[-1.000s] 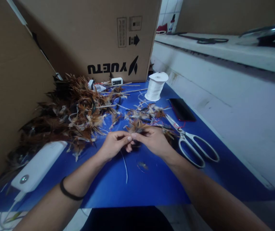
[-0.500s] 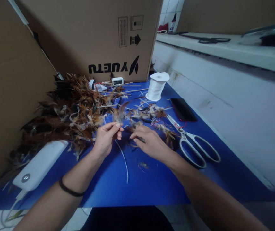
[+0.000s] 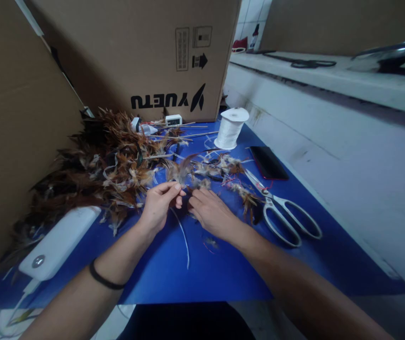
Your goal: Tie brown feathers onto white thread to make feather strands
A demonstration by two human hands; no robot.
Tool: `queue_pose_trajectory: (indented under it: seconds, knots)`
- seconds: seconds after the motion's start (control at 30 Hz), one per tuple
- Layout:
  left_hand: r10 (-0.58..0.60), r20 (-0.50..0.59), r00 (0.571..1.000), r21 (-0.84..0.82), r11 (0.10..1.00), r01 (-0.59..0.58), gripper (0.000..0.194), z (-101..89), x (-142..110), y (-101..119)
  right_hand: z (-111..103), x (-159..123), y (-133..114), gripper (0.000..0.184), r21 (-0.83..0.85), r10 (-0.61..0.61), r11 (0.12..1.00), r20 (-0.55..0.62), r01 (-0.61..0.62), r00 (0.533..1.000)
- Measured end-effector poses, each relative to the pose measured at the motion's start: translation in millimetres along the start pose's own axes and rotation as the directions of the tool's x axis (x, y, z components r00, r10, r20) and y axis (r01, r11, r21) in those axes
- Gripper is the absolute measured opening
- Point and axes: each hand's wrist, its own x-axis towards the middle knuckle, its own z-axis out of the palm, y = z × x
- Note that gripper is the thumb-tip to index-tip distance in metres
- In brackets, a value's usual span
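My left hand [image 3: 160,204] pinches a small bunch of brown feathers [image 3: 178,171] by its stems, held upright over the blue mat [image 3: 219,269]. A thin white strip [image 3: 184,238] trails from that hand toward me. My right hand [image 3: 210,211] lies just right of it, fingers curled, fingertips at the loose feathers [image 3: 202,182] by the bunch; whether it grips anything is hidden. A big heap of brown feathers [image 3: 96,165] lies to the left.
White-handled scissors [image 3: 283,212] lie to the right, a black phone [image 3: 268,162] beyond them. A spool of white thread [image 3: 231,127] stands at the back. A white power bank [image 3: 58,241] sits front left. Cardboard boxes [image 3: 145,56] wall the back and left.
My hands parted from a joint grip. The left hand lifted a feather bunch up and away. The right hand then moved back toward it, reaching the loose feathers.
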Motion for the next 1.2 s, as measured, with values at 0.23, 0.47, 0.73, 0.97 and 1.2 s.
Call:
queue_pose_trajectory:
  seconds: [0.23, 0.47, 0.73, 0.97, 1.2]
  knots:
    - [-0.001, -0.001, 1.0, 0.006, 1.0, 0.001, 0.019, -0.9, 1, -1, 0, -1, 5, 0.014, 0.156, 0.029, 0.988, -0.019, -0.025, 0.999]
    - [0.001, -0.003, 1.0, 0.02, 1.0, -0.001, 0.019, -1.3, 0, -2, -16, -2, 16, 0.012, 0.549, 0.263, 0.813, -0.046, -0.196, 0.964]
    - [-0.035, 0.042, 0.998, 0.034, 0.999, 0.033, 0.018, -0.3, -1, -2, -15, -3, 19, 0.005, 0.785, 0.39, 0.568, 0.008, -0.248, 0.921]
    - [-0.158, 0.116, 0.981, 0.036, 0.987, 0.155, 0.021, 0.0, -3, -5, -18, 1, 20, 0.009, 0.92, 0.426, 0.294, 0.117, -0.259, 0.897]
    - [-0.128, 0.065, 0.99, 0.022, 0.992, 0.126, 0.024, -0.4, -2, -4, -18, -5, 17, 0.002, 0.627, 0.253, 0.747, 0.04, -0.222, 0.967]
